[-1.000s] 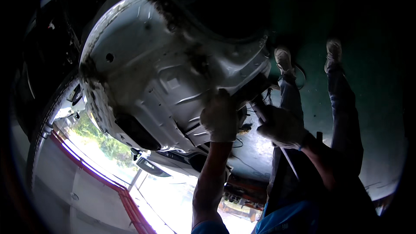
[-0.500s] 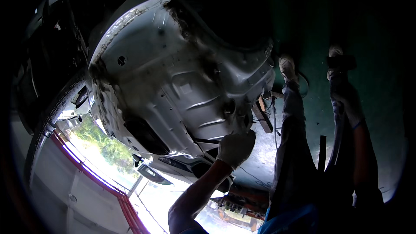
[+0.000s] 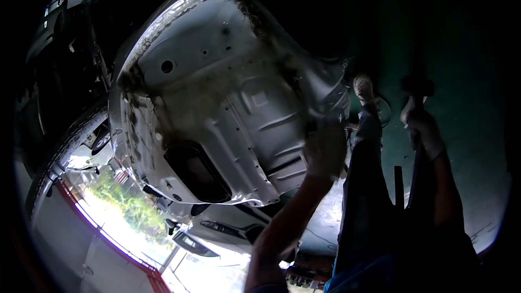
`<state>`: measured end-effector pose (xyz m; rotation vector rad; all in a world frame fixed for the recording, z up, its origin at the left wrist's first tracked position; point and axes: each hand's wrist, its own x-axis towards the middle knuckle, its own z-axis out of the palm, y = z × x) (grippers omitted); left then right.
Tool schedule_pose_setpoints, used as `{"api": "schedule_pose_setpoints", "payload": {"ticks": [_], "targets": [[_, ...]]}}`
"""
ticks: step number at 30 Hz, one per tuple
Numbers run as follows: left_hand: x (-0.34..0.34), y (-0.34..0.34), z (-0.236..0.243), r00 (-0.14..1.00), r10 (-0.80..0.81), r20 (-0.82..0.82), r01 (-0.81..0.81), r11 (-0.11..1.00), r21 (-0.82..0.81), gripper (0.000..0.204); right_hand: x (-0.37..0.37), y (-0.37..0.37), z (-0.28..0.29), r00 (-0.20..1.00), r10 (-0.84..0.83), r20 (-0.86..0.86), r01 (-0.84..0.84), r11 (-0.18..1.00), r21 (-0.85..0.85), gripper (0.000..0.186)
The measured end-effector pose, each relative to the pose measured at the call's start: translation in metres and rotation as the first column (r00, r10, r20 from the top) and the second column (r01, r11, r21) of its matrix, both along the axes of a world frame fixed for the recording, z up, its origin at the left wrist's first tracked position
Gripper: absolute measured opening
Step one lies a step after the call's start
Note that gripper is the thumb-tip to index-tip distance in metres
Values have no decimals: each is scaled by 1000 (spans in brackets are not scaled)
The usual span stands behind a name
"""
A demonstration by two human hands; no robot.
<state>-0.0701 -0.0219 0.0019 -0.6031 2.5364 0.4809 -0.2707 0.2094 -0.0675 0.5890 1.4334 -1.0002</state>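
A large grey sheet-metal car body section (image 3: 211, 114), stained along its seams and pierced by holes, fills the middle. My left hand (image 3: 325, 146), in a pale glove, is at its lower right edge; the fingers are too dim to read. Out to the right, my right hand (image 3: 426, 133), also gloved, is closed on a hammer (image 3: 417, 84) with a dark head, held over my right leg and shoe. The hammer's handle is mostly hidden by the hand.
My left shoe (image 3: 362, 88) rests on green floor (image 3: 461, 103) beside a looped cable (image 3: 384, 111). A dark upright bar (image 3: 398, 184) stands between my legs. Dark vehicle parts (image 3: 65, 59) are at the left. A bright opening (image 3: 125, 206) with red framing is at lower left.
My right hand has moved right and up with the tool. My left hand has risen rightward since half a second ago. The view has shifted, so the panel appears farther right.
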Motion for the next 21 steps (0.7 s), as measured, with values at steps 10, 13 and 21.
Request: {"api": "schedule_pose_setpoints", "payload": {"ticks": [10,13,21], "targets": [[-47,123,97,960,-275,-41,245,769,590,18,29,106,30,973,-166,-160,163,986,-31,23],[-7,139,105,949,-315,-9,298,886,354,16,40,149,26,955,-241,-175,241,970,-21,22],[-13,103,132,809,-569,-147,559,822,-108,12,99,238,29,907,-396,-141,397,917,-22,19]]}}
